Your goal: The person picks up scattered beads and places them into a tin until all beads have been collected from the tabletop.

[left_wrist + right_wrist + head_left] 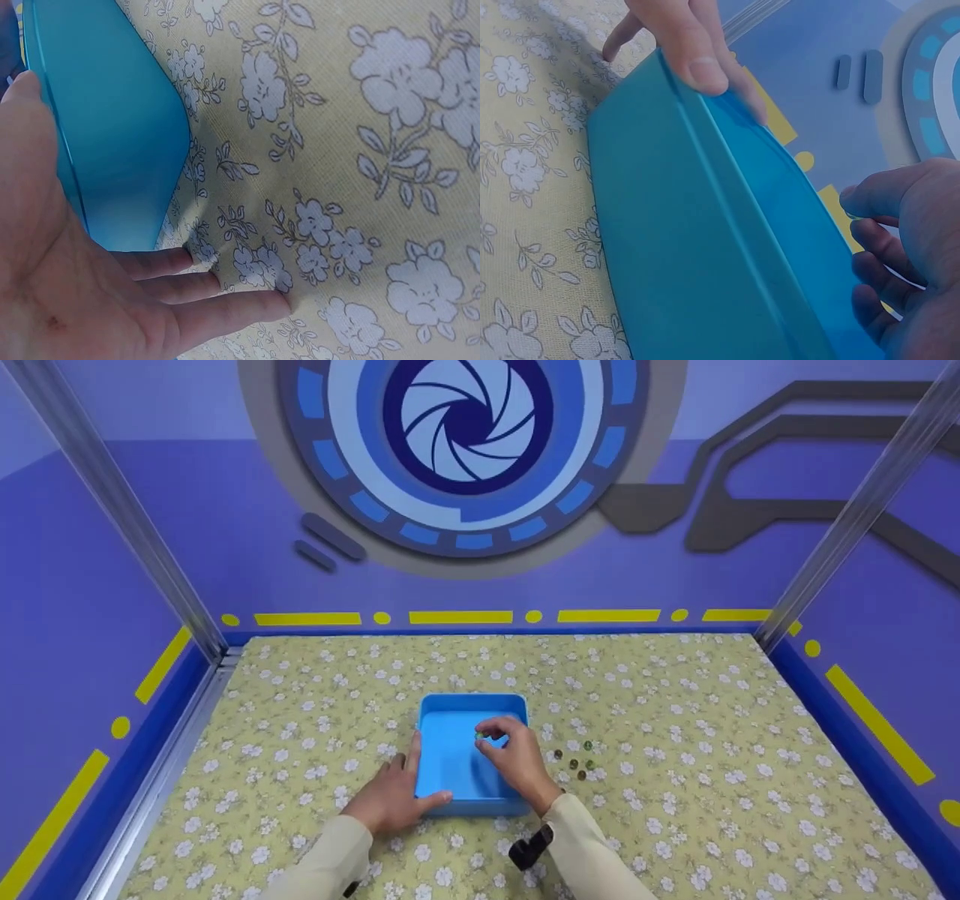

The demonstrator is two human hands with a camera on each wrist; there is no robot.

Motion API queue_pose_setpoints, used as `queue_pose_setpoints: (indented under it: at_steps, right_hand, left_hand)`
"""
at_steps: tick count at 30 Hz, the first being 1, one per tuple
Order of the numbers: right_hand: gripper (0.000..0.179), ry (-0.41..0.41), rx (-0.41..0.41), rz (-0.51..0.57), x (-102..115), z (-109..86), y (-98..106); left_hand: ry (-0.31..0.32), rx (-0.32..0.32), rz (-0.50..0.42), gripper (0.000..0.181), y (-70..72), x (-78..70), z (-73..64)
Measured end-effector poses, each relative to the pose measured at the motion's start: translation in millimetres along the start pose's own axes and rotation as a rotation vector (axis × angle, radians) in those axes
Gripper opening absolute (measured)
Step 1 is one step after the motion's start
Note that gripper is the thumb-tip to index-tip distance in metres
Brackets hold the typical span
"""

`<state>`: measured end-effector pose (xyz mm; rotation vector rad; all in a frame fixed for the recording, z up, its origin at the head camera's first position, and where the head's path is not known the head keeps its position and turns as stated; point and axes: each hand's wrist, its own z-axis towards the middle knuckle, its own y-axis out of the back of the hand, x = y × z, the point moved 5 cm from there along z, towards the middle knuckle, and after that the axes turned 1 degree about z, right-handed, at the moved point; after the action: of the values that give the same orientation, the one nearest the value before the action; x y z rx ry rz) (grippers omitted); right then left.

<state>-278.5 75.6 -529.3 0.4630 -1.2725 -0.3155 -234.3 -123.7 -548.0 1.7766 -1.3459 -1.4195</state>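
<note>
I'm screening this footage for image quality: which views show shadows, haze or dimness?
Head: fairly even light, a soft shadow beneath the right hand inside the blue tray, marbles too small for detail; left wrist: dim and bluish, faint shadows on the floral cloth beside the left hand; right wrist: hazy, the wall looking washed out.

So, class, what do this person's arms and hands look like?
The left hand and right hand are ungloved. The long sleeves are plain cream. A chunky black device shows at the end of the right one, and a smaller black piece by the left.
</note>
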Motion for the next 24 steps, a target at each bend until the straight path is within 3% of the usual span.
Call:
queue_pose_setpoints:
  at_steps: [24]
  right_hand:
    - [0.012, 0.011, 0.023, 0.000, -2.1, 0.8, -11.5]
  left_hand:
    - [0.010, 0.022, -0.006, 0.114, -1.4, 2.7, 3.0]
